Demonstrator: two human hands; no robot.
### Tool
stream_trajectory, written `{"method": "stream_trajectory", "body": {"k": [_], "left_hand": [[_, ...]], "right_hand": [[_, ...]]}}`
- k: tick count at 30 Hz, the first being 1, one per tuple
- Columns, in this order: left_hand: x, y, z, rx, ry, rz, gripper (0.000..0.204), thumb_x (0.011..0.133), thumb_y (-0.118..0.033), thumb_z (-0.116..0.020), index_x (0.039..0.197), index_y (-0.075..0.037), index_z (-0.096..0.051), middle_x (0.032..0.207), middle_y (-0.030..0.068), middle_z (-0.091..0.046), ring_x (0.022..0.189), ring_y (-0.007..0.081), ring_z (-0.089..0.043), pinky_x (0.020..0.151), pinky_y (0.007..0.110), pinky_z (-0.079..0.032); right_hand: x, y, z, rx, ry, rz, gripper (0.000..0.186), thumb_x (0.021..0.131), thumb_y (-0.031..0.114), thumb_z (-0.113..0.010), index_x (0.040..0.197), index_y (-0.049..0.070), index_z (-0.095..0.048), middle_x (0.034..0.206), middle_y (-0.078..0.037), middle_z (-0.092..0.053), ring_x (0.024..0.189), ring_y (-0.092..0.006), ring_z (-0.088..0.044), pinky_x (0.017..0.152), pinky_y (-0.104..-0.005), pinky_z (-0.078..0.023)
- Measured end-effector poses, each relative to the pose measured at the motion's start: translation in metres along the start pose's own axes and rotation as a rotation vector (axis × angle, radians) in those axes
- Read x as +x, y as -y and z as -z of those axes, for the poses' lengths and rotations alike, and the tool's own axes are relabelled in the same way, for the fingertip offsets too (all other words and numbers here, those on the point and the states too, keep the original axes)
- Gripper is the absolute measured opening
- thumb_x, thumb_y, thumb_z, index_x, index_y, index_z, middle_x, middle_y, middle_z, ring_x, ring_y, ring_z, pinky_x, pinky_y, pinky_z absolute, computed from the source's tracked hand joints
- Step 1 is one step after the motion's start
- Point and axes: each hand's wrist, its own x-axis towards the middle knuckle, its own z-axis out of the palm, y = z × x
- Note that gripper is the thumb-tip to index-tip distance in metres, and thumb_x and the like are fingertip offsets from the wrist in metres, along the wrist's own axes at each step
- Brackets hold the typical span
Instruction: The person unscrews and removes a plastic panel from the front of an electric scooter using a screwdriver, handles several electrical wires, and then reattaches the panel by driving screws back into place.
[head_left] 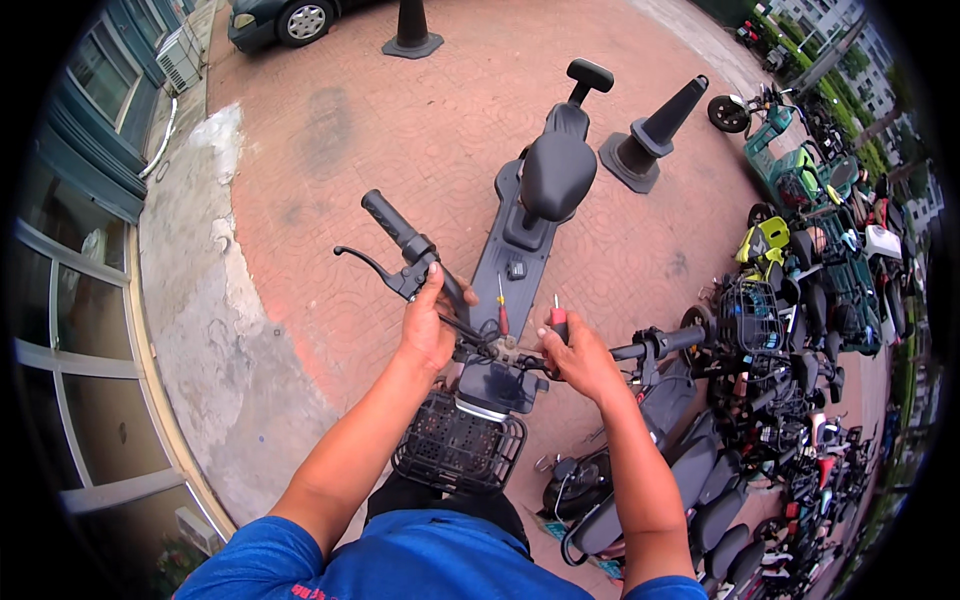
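My left hand [430, 325] is closed round the left handlebar [452, 285] of an electric scooter, beside the black brake lever [365, 262]. My right hand [585, 358] grips a red and dark handled screwdriver [558, 318] near the handlebar's middle, its short tip pointing away from me. Between my hands, a second screwdriver [503, 315], red with a yellow part, lies over the grey footboard [515, 255]. A small black part [516, 270] rests on that footboard. Close to my body are the headlight housing [497, 385] and a black wire basket [460, 440]. The right grip [685, 337] is free of my hands.
Beyond the footboard stand the scooter's black seat [560, 175] and backrest [590, 75]. Two dark traffic cones [655, 135] stand on the red paving. Many parked scooters [800, 290] crowd the right side. A glass-fronted building [100, 340] lines the left; a car [290, 20] is far off.
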Motion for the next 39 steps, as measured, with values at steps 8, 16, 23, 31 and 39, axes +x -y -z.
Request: {"method": "stream_trajectory", "body": {"k": [8, 16, 23, 31, 39], "left_hand": [[0.000, 0.001, 0.000, 0.028, -0.004, 0.000, 0.045, 0.104, -0.051, -0.071, 0.097, -0.007, -0.068, 0.087, 0.0106, -0.072, 0.089, 0.0240, -0.069, 0.089, 0.039, -0.054], [-0.002, -0.001, -0.002, 0.021, 0.003, -0.013, 0.044, 0.105, -0.051, -0.071, 0.097, -0.007, -0.068, 0.088, 0.0101, -0.072, 0.089, 0.0235, -0.069, 0.089, 0.039, -0.053], [-0.002, -0.002, -0.001, 0.020, -0.003, -0.002, 0.043, 0.105, -0.051, -0.071, 0.098, -0.009, -0.069, 0.089, 0.0087, -0.072, 0.088, 0.0233, -0.070, 0.087, 0.039, -0.054], [-0.002, -0.001, -0.001, -0.009, -0.008, 0.007, 0.041, 0.105, -0.050, -0.071, 0.100, -0.009, -0.068, 0.092, 0.0071, -0.072, 0.088, 0.0244, -0.071, 0.084, 0.042, -0.058], [-0.013, -0.011, -0.010, -0.021, 0.043, 0.068, 0.046, 0.106, -0.053, -0.069, 0.099, -0.007, -0.070, 0.091, 0.0094, -0.073, 0.090, 0.0229, -0.071, 0.089, 0.039, -0.056]], "right_hand": [[0.002, 0.012, 0.007, 0.081, -0.008, -0.022, 0.032, 0.107, 0.027, -0.066, 0.120, -0.001, -0.059, 0.088, -0.010, -0.075, 0.072, -0.0145, -0.069, 0.065, -0.0330, -0.056], [0.000, 0.020, 0.014, -0.377, 0.211, 0.216, 0.046, 0.106, 0.041, -0.068, 0.128, 0.003, -0.058, 0.101, -0.027, -0.075, 0.096, -0.0458, -0.073, 0.085, -0.0525, -0.055], [0.013, 0.046, 0.011, -0.450, 0.222, 0.246, 0.046, 0.103, 0.037, -0.070, 0.129, 0.002, -0.057, 0.101, -0.026, -0.075, 0.101, -0.0500, -0.070, 0.085, -0.0583, -0.054], [0.042, 0.042, 0.004, -0.738, -0.058, 0.463, 0.064, 0.095, 0.033, -0.077, 0.150, 0.004, -0.058, 0.106, -0.015, -0.076, 0.094, -0.0354, -0.074, 0.079, -0.0459, -0.059], [0.046, 0.022, 0.009, -0.735, -0.021, 0.610, 0.070, 0.087, 0.018, -0.084, 0.148, -0.003, -0.058, 0.154, -0.030, -0.057, 0.099, -0.0398, -0.077, 0.087, -0.0458, -0.062]]}}
